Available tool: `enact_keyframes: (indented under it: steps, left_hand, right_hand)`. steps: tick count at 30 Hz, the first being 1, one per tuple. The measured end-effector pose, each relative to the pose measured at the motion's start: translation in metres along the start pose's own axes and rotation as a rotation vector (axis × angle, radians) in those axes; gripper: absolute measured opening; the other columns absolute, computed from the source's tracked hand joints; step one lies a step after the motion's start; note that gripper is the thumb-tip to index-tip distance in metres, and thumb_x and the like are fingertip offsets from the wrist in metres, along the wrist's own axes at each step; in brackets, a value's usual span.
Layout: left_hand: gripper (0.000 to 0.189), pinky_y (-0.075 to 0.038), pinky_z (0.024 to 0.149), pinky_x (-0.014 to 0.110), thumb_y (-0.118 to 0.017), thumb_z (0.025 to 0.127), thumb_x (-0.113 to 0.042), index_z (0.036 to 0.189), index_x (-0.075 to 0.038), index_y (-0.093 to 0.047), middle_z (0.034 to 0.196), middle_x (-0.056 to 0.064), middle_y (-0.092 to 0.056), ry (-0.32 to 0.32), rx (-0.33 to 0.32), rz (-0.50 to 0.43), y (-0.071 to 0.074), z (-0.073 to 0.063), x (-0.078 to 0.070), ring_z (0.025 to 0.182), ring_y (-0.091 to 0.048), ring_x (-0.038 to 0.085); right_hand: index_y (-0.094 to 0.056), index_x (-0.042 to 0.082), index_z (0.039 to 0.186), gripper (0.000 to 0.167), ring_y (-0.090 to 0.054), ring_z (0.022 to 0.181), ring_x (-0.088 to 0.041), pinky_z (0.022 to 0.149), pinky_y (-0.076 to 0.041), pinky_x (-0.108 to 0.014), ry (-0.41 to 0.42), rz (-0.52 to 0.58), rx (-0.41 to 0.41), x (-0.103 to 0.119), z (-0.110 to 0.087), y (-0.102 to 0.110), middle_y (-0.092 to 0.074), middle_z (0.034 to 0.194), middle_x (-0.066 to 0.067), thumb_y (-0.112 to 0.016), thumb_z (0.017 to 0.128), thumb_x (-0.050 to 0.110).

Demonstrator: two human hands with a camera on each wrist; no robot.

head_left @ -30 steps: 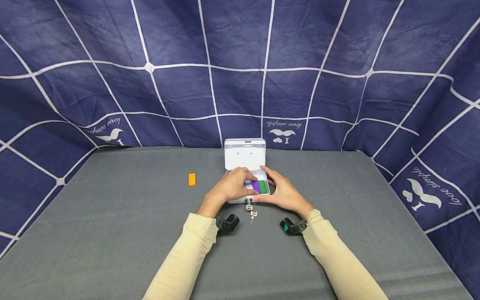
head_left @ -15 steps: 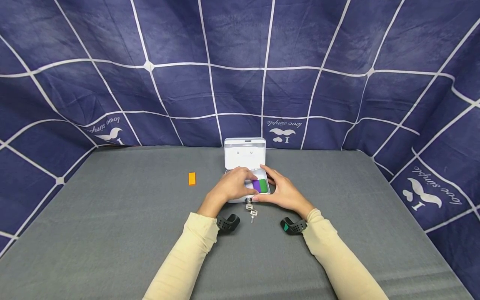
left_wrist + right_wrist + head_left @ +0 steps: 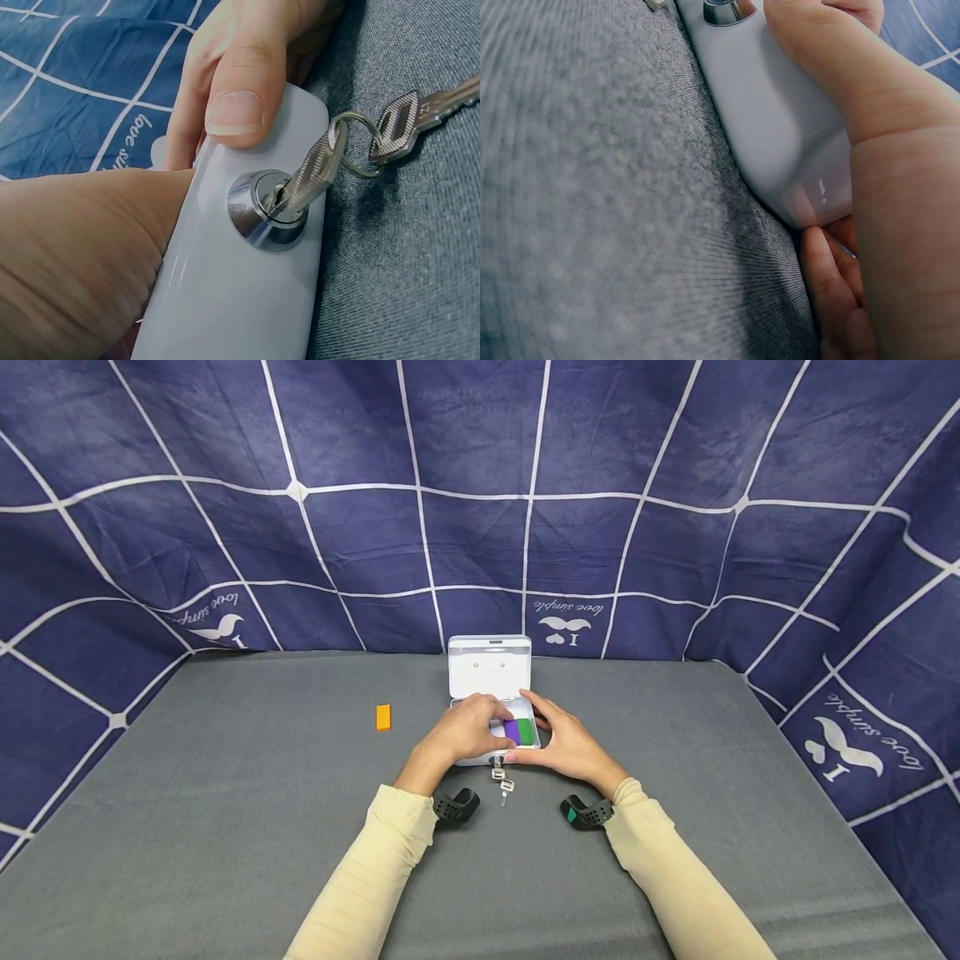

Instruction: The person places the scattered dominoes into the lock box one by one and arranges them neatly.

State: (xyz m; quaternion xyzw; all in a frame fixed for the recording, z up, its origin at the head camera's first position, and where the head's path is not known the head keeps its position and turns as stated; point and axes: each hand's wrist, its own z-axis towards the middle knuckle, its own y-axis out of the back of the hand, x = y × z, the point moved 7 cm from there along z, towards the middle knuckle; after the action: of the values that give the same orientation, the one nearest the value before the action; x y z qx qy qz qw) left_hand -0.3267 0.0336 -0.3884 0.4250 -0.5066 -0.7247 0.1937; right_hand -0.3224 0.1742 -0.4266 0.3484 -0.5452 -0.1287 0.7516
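A small white metal lockbox [image 3: 490, 675] stands with its lid raised at the far middle of the table. Inside it a purple block [image 3: 512, 732] and a green block [image 3: 526, 732] lie side by side at the right. My left hand [image 3: 463, 731] reaches in over the front wall and pinches the purple block between thumb and fingers. My right hand [image 3: 570, 747] grips the box's right end, its thumb along the front wall near the lock [image 3: 259, 214]. A key [image 3: 315, 172] sits in that lock. The box's left interior is hidden behind my left hand.
An orange block [image 3: 383, 717] lies on the grey table [image 3: 262, 827], left of the box. From the key in the lock, a second key [image 3: 412, 120] hangs on a ring in front of the box. A blue curtain [image 3: 480, 543] with white lines rises directly behind.
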Motion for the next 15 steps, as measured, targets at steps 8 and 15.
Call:
enact_keyframes:
  steps: [8, 15]
  left_hand:
    - [0.039, -0.047, 0.091, 0.038, -0.085, 0.079, -0.025, 0.112, -0.007, -0.075, 0.108, 0.006, -0.069, 0.01, -0.006, 0.003, 0.0013, -0.0002, -0.0011, 0.104, -0.061, 0.022]
    - [0.037, -0.047, 0.09, 0.038, -0.084, 0.08, -0.024, 0.112, -0.007, -0.075, 0.107, 0.006, -0.069, 0.013, -0.004, 0.007, 0.0004, 0.0005, -0.0012, 0.103, -0.061, 0.022]
  right_hand:
    - [-0.033, 0.027, 0.154, 0.106, -0.055, 0.124, -0.019, 0.102, -0.043, -0.038, 0.013, 0.014, -0.007, 0.0011, 0.0008, 0.0004, -0.041, 0.15, -0.006, -0.086, 0.067, 0.058]
    - [-0.033, 0.026, 0.154, 0.106, -0.055, 0.123, -0.019, 0.102, -0.043, -0.037, 0.011, 0.007, -0.004, 0.0007, 0.0005, 0.0001, -0.042, 0.149, -0.006, -0.085, 0.068, 0.058]
